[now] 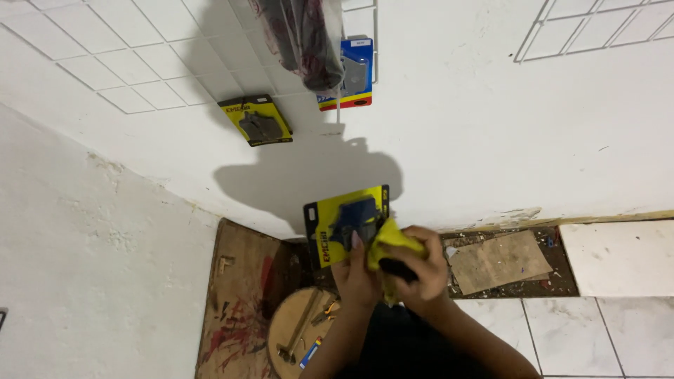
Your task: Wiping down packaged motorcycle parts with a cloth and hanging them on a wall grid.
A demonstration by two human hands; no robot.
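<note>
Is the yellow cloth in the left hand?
No, the right hand bunches the yellow cloth against the yellow blister pack held by the left hand.

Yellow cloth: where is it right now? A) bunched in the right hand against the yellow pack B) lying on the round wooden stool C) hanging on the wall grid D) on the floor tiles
A: the yellow cloth is bunched in the right hand, pressed against the yellow pack that the left hand holds up.

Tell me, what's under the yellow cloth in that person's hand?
The yellow cloth lies over a corner of the yellow blister pack, held by the left hand. The right hand grips the cloth; the covered part is hidden.
</note>
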